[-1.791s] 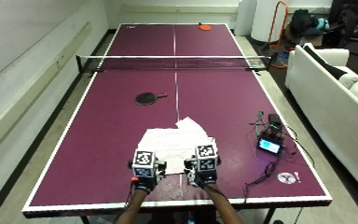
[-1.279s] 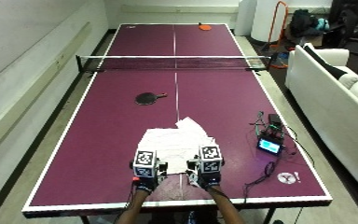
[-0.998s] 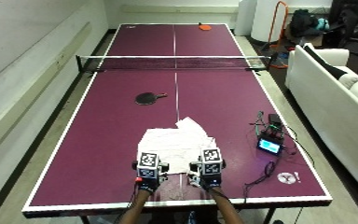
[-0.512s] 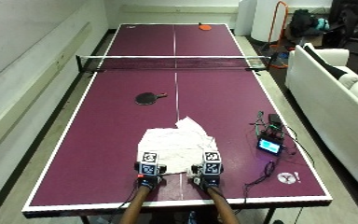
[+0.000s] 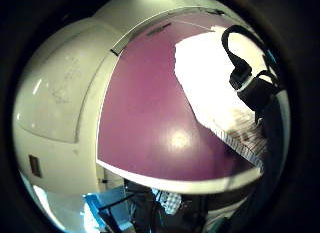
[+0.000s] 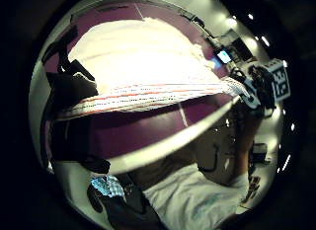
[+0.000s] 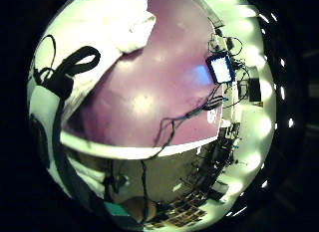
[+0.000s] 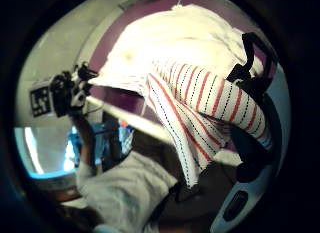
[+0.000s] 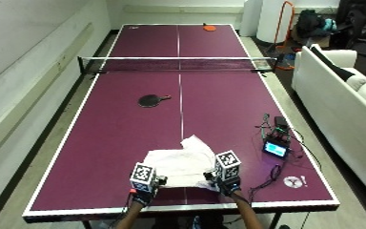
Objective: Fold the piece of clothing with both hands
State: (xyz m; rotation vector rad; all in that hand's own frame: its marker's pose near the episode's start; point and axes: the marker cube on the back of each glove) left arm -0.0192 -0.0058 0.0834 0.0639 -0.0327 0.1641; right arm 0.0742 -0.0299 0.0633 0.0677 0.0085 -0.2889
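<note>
Near the front edge of the purple counter [image 9: 106, 138], both hands have slid back toward the person. Left hand [image 9: 143, 183] and right hand [image 9: 228, 175] each grip the striped hem of the white clothing [image 9: 180, 161], ready to fold it away.

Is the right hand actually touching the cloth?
Touching. In the right thumb side palm view the striped hem of the cloth drapes over a finger of the right hand, lifted off the table.
</note>
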